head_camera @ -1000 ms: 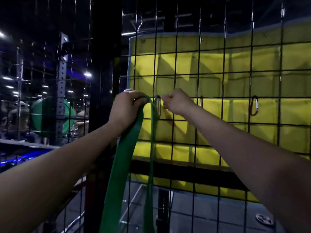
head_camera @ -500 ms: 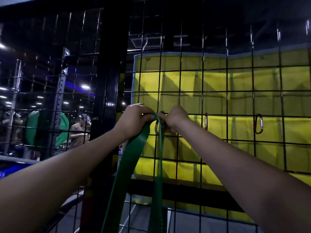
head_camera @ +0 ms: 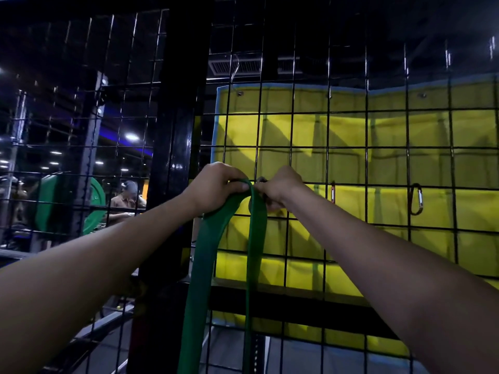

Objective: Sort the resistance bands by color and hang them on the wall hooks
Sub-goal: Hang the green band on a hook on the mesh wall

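Note:
A long green resistance band hangs in two strands down the front of a black wire grid wall. My left hand grips the top loop of the band. Right beside it, my right hand holds a small metal carabiner hook clipped on the grid, mostly hidden by my fingers. The band's top fold lies between both hands at the hook. Whether the band is through the hook cannot be told.
Two more carabiners hang on the grid to the right, a red one and a dark one. A yellow mat stands behind the grid. A black post is left of it, and a person beyond.
My hands have drawn together at the carabiner, and the band's top loop has been brought right up to it. The view has shifted so the hands sit lower in frame.

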Available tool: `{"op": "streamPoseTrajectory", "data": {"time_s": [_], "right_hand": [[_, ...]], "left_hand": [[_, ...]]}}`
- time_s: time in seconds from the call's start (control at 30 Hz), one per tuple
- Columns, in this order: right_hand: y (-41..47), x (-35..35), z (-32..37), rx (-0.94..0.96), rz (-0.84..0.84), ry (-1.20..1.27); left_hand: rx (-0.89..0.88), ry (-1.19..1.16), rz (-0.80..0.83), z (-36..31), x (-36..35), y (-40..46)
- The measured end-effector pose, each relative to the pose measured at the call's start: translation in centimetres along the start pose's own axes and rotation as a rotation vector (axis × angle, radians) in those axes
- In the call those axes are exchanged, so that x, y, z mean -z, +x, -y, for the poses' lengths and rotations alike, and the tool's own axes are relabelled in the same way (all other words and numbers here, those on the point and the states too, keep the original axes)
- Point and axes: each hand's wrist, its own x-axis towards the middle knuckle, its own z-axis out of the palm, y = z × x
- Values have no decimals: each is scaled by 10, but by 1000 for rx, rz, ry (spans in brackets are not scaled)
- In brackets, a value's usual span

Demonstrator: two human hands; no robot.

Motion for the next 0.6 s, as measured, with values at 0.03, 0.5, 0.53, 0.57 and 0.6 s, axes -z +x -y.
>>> {"op": "streamPoseTrajectory", "data": {"time_s": [0.03,0.5,0.53,0.57,0.6], "right_hand": [[0,1,-1,12,0,-26],[6,3,-8,141,-31,-274],[6,3,-8,142,-31,-275],[6,3,-8,138,-28,-276],[6,3,-8,136,-25,-279]], "left_hand": [[-20,18,17,-2,0,1],[-32,243,324,-13,7,35],[-30,242,330,-12,7,35],[-28,240,332,-12,7,36],[-23,240,331,-11,6,35]]}}
